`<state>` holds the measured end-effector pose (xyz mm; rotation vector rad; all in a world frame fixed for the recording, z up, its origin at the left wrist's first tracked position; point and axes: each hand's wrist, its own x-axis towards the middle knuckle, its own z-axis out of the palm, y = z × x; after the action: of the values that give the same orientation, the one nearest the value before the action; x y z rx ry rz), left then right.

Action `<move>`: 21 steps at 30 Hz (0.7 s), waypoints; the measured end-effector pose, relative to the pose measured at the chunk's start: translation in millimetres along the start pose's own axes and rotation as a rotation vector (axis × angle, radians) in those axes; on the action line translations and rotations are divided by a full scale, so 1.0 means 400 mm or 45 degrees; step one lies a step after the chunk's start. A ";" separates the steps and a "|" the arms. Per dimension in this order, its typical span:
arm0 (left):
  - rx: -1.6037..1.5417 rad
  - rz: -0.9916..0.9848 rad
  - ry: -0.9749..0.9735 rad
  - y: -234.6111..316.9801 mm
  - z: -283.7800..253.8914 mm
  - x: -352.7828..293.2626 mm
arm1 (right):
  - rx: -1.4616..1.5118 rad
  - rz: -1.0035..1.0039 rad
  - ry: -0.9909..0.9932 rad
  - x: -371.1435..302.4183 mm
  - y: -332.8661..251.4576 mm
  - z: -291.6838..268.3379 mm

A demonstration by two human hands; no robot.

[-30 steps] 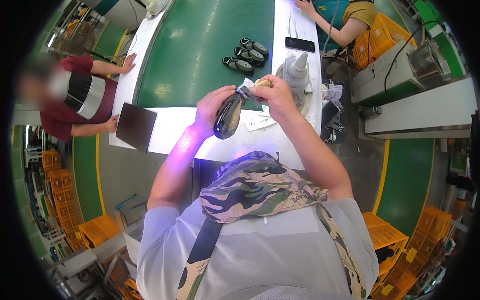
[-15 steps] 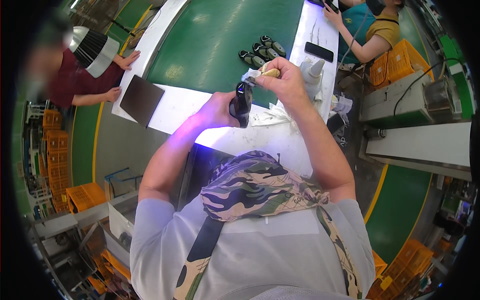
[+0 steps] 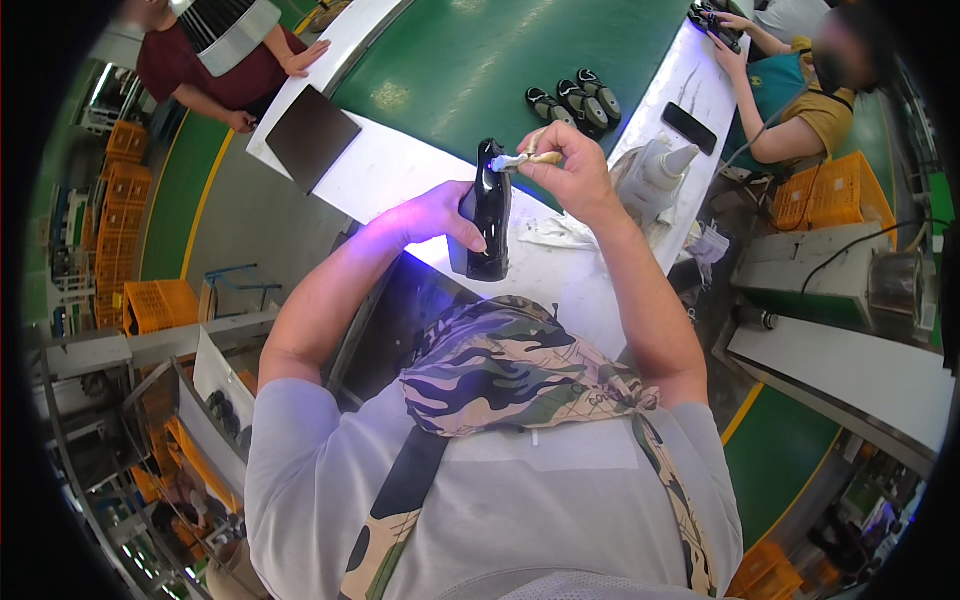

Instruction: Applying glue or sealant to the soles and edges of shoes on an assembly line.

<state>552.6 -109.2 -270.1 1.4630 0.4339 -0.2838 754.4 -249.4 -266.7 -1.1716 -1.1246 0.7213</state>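
My left hand [image 3: 440, 215] is wrapped round a glossy black shoe [image 3: 489, 215], thumb pressed on its near end. The shoe is held above the white table edge, its long side pointing away from me. Pinched in my right hand [image 3: 578, 178] is a small tool with a yellowish handle and a white, cloth-like tip [image 3: 508, 163]. That tip touches or nearly touches the far end of the shoe. Violet light falls on my left wrist and the shoe. Beyond my right hand, black shoes with greyish soles [image 3: 580, 99] lie on the green belt [image 3: 440, 90].
Right of my right hand stands a white squeeze bottle [image 3: 655, 175], near a white cloth [image 3: 560, 230] and a black phone [image 3: 690, 128]. A dark flat board [image 3: 308, 138] lies at the left table corner. Co-workers sit or stand at both sides. Orange crates [image 3: 835, 195] stand right.
The shoe has turned in my left hand, showing more of its glossy side. My right hand's tool tip stays at its far end. The co-worker at right holds a dark object in both hands.
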 end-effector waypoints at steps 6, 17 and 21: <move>-0.329 0.036 0.138 -0.048 -0.027 -0.041 | 0.044 0.073 -0.133 -0.008 0.052 0.064; -0.654 0.313 0.362 -0.136 -0.128 -0.205 | 0.017 0.197 -0.460 0.020 0.042 0.207; -0.828 0.441 0.549 -0.177 -0.150 -0.298 | 0.360 0.265 -0.330 0.028 0.073 0.293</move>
<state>408.6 -65.3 -282.9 0.9213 0.5438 0.4296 650.6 -191.7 -291.8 -0.9799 -1.0783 1.1805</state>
